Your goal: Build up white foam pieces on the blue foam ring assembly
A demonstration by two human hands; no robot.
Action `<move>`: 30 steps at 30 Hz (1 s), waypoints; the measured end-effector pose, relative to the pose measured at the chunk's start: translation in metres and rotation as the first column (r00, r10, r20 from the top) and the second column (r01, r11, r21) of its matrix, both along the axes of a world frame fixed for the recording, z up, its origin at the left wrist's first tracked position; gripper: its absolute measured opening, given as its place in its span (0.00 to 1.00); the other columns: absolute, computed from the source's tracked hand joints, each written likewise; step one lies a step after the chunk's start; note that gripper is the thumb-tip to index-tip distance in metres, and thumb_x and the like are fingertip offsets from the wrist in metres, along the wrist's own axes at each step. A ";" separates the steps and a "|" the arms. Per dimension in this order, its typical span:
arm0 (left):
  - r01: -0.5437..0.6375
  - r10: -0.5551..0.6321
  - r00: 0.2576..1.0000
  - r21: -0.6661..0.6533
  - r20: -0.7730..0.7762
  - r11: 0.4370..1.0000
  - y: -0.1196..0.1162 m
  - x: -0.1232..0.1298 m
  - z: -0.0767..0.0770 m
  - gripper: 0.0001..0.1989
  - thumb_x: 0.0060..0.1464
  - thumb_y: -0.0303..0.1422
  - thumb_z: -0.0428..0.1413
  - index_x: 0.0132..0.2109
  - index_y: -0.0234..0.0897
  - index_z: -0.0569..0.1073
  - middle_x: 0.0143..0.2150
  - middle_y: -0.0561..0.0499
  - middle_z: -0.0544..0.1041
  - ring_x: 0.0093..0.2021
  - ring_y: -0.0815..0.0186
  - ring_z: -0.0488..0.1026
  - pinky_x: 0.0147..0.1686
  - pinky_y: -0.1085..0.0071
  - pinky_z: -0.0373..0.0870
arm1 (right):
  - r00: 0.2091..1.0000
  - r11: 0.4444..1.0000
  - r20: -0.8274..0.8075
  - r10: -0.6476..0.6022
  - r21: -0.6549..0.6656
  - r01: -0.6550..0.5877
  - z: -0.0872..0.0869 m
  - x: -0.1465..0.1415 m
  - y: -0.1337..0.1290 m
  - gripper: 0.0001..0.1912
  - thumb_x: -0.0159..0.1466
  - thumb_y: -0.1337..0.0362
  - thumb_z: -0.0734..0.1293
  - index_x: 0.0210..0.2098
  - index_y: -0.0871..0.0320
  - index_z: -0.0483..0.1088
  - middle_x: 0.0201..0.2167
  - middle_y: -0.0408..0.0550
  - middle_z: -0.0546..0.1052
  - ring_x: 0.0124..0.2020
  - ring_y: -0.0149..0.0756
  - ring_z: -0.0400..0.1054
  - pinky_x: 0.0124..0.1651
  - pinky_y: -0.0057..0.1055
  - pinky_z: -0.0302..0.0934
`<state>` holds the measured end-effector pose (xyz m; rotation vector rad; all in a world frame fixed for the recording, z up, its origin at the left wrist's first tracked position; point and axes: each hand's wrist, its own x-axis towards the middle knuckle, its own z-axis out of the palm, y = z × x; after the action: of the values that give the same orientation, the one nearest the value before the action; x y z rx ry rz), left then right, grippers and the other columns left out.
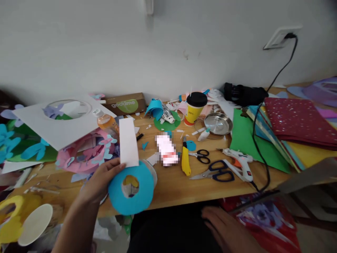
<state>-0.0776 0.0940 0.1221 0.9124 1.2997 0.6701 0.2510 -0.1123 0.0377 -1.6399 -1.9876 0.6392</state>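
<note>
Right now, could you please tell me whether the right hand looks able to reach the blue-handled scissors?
Probably yes: the right hand is low by the lap, and the blue-handled scissors lie near the table's front edge with nothing seen covering them.

Left hand (105, 179) pinching a blue paper ring (114, 191), white strip (129, 142) up at its twelve o'clock! From that ring: blue-handled scissors (222, 176) at three, right hand (223, 223) resting towards four, yellow cup (194, 111) at one.
</note>
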 end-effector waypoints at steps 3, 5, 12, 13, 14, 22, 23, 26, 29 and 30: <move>0.039 -0.040 0.999 0.034 0.029 0.999 -0.009 -0.022 0.009 0.22 0.42 0.40 0.68 0.44 0.31 0.81 0.32 0.46 0.83 0.25 0.65 0.76 0.25 0.74 0.72 | 0.992 0.981 0.107 0.066 0.173 -0.084 0.012 -0.050 0.057 0.08 0.69 0.69 0.60 0.39 0.56 0.71 0.35 0.49 0.78 0.35 0.40 0.73 0.37 0.36 0.69; 0.016 -0.016 1.000 0.060 0.008 0.998 -0.019 -0.036 0.015 0.21 0.41 0.40 0.69 0.42 0.32 0.82 0.32 0.47 0.83 0.25 0.64 0.76 0.24 0.74 0.72 | 0.963 0.948 0.208 0.174 0.228 -0.220 0.014 -0.083 0.100 0.06 0.69 0.68 0.63 0.34 0.58 0.69 0.32 0.49 0.76 0.35 0.41 0.71 0.37 0.37 0.68; -0.153 0.154 0.985 0.014 -0.073 0.988 -0.070 -0.073 0.016 0.24 0.35 0.43 0.72 0.40 0.35 0.83 0.31 0.45 0.83 0.27 0.54 0.79 0.26 0.66 0.77 | 0.776 0.804 0.480 0.409 0.214 -0.555 -0.021 -0.132 0.189 0.09 0.69 0.72 0.61 0.46 0.63 0.69 0.53 0.60 0.72 0.56 0.47 0.65 0.55 0.43 0.64; -0.169 0.169 0.983 0.015 -0.073 0.986 -0.075 -0.077 0.014 0.24 0.35 0.43 0.72 0.40 0.35 0.83 0.32 0.45 0.83 0.28 0.54 0.79 0.26 0.66 0.77 | 0.761 0.791 0.493 0.422 0.210 -0.575 -0.024 -0.132 0.193 0.09 0.69 0.73 0.61 0.47 0.63 0.69 0.52 0.59 0.73 0.55 0.46 0.65 0.55 0.42 0.64; -0.177 0.177 0.982 0.011 -0.071 0.984 -0.078 -0.079 0.012 0.24 0.35 0.43 0.72 0.40 0.35 0.83 0.32 0.44 0.83 0.28 0.54 0.79 0.27 0.66 0.77 | 0.750 0.781 0.503 0.429 0.210 -0.588 -0.026 -0.131 0.195 0.10 0.69 0.73 0.61 0.48 0.62 0.68 0.51 0.58 0.73 0.53 0.45 0.67 0.54 0.41 0.64; -0.124 0.124 0.992 -0.044 -0.001 0.991 -0.072 -0.076 0.004 0.23 0.41 0.42 0.71 0.42 0.32 0.80 0.34 0.44 0.83 0.26 0.59 0.78 0.28 0.69 0.75 | 0.760 0.696 0.524 0.385 0.376 -0.612 -0.013 -0.110 0.225 0.11 0.70 0.64 0.63 0.48 0.65 0.69 0.51 0.61 0.74 0.55 0.46 0.67 0.54 0.41 0.65; -0.129 0.129 0.992 -0.045 -0.001 0.991 -0.070 -0.073 0.001 0.23 0.42 0.42 0.71 0.42 0.32 0.80 0.34 0.45 0.83 0.26 0.60 0.78 0.28 0.69 0.75 | 0.769 0.652 0.510 0.386 0.439 -0.619 -0.007 -0.105 0.225 0.10 0.70 0.63 0.63 0.46 0.63 0.70 0.49 0.58 0.75 0.53 0.45 0.68 0.53 0.40 0.65; -0.146 0.145 0.989 -0.040 -0.025 0.989 -0.068 -0.057 -0.011 0.23 0.43 0.44 0.70 0.42 0.33 0.79 0.33 0.47 0.83 0.29 0.60 0.79 0.31 0.68 0.75 | 0.830 0.463 0.408 0.379 0.693 -0.552 0.012 -0.090 0.211 0.05 0.70 0.66 0.64 0.43 0.58 0.71 0.42 0.48 0.78 0.45 0.37 0.70 0.48 0.35 0.66; -0.078 0.078 0.997 -0.007 -0.027 0.997 -0.063 -0.029 -0.029 0.22 0.45 0.46 0.68 0.41 0.33 0.78 0.35 0.46 0.83 0.32 0.59 0.79 0.35 0.67 0.75 | 0.892 0.330 0.261 0.368 0.861 -0.388 0.029 -0.078 0.188 0.12 0.65 0.69 0.69 0.48 0.55 0.72 0.37 0.43 0.77 0.42 0.33 0.70 0.44 0.32 0.67; -0.050 0.051 0.998 0.024 -0.027 0.998 -0.060 -0.019 -0.036 0.22 0.46 0.46 0.67 0.41 0.33 0.77 0.36 0.45 0.82 0.34 0.59 0.79 0.36 0.66 0.75 | 0.904 0.312 0.236 0.357 0.882 -0.354 0.033 -0.075 0.181 0.15 0.64 0.70 0.71 0.49 0.54 0.73 0.36 0.42 0.77 0.41 0.33 0.70 0.43 0.32 0.67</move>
<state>-0.0965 0.0336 0.0865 0.9128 1.3455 0.7158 0.1755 0.0691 0.0711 -0.4771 -2.0739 -0.3725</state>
